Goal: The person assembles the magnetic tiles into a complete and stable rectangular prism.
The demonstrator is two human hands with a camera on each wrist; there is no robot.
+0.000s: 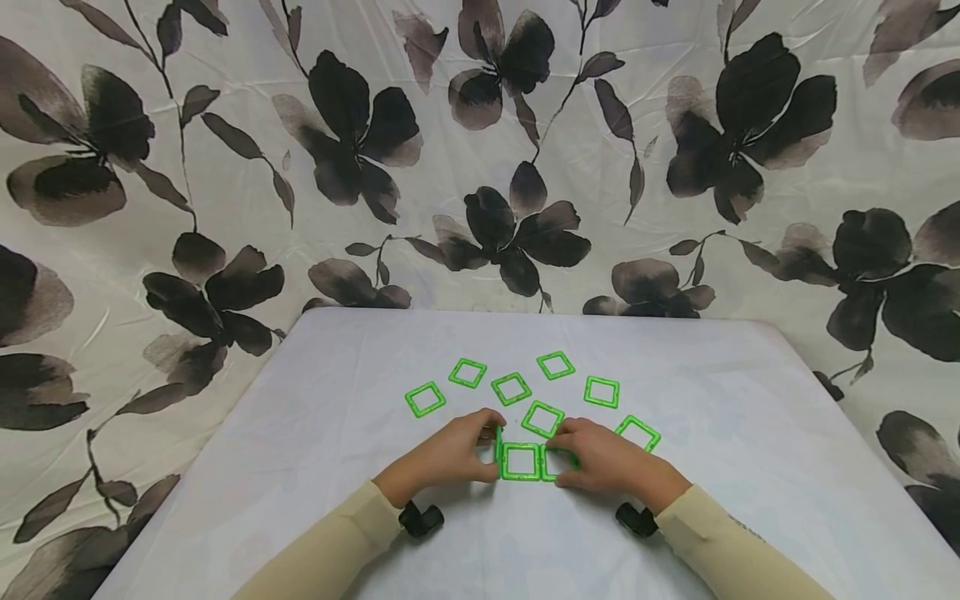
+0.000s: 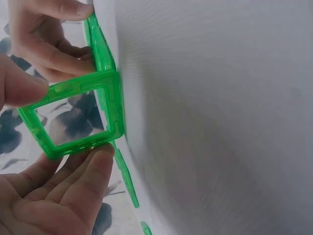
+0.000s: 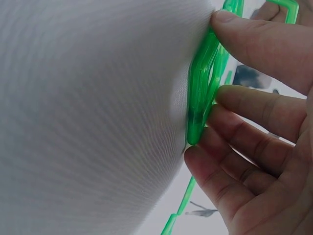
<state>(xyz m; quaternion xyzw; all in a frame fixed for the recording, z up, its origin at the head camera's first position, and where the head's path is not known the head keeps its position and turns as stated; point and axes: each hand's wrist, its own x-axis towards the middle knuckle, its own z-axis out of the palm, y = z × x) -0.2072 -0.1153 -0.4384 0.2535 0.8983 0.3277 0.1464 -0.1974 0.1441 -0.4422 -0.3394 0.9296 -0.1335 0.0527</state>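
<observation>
Two forearms (image 1: 330,542) angle inward over the table (image 1: 525,550): the left hand (image 1: 459,450) pinches an upright green square tile (image 2: 115,105), the right hand (image 1: 611,458) grips a flat outer tile (image 1: 545,467), and a middle tile (image 1: 521,477) lies between.

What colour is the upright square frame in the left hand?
Translucent green; the upright square frame shows best in the left wrist view.

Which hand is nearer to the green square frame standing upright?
Left. The left hand grips the upright frame; the right hand is off to its right, past one flat frame, holding a second flat frame.
</observation>
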